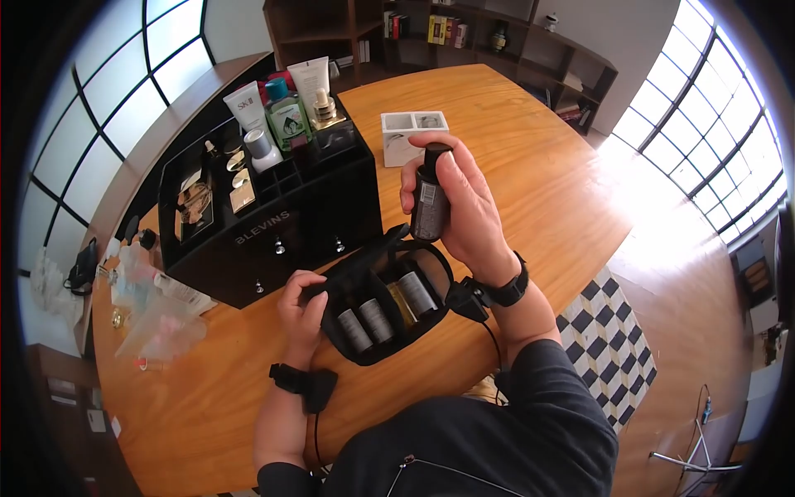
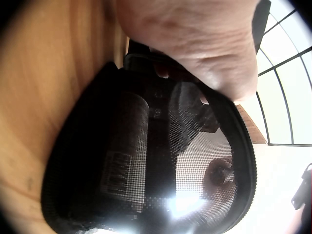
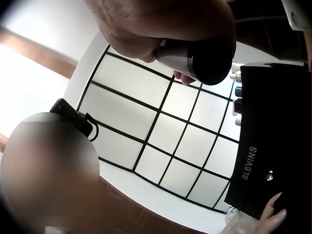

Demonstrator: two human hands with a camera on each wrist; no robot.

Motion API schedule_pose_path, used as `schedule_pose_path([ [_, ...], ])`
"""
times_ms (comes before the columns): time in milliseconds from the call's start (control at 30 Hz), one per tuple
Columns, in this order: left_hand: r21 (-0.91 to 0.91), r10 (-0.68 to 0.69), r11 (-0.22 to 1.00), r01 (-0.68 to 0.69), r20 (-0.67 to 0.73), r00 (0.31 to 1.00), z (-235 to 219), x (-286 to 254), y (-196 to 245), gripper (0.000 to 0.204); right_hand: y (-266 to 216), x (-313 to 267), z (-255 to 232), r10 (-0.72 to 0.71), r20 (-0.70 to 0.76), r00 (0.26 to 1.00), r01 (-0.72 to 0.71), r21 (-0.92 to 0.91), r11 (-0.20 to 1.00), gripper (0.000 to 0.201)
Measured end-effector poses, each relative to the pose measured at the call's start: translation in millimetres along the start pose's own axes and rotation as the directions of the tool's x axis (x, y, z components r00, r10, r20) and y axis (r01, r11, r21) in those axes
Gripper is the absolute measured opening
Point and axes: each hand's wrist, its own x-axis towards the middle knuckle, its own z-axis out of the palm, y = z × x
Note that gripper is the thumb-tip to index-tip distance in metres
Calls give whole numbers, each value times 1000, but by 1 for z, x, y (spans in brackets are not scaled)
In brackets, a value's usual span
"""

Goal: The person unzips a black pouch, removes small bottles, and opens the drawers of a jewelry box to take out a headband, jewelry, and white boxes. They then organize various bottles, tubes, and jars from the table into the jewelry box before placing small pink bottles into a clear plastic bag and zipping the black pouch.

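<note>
My right hand (image 1: 474,199) grips a small dark bottle (image 1: 428,209) with a black cap and a white barcode label, held upright above the far side of a black toiletry bag (image 1: 364,359). The right wrist view catches the bottle's base (image 3: 211,63) under the palm. At the bag's left edge, my left hand (image 1: 300,311) holds the wall, its thumb by the rim. Inside the unzipped bag stand several grey bottles (image 1: 354,330) and a yellowish one (image 1: 401,305). Up close, the left wrist view has the bag's mesh side (image 2: 200,165) below the hand.
A black BLEVINS organizer (image 1: 273,240) with tubes and bottles on top stands behind the bag. A white two-compartment box (image 1: 399,149) sits beyond the right hand. Crumpled clear plastic (image 1: 170,331) lies on the wooden table (image 1: 530,166) at left.
</note>
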Motion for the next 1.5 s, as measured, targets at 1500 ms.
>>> schedule_pose_path([
  [1500, -32, 19, 999, -19, -4, 1000, 1, 1, -5, 20, 38, -22, 35, 297, 499, 814, 330, -819, 470, 28],
])
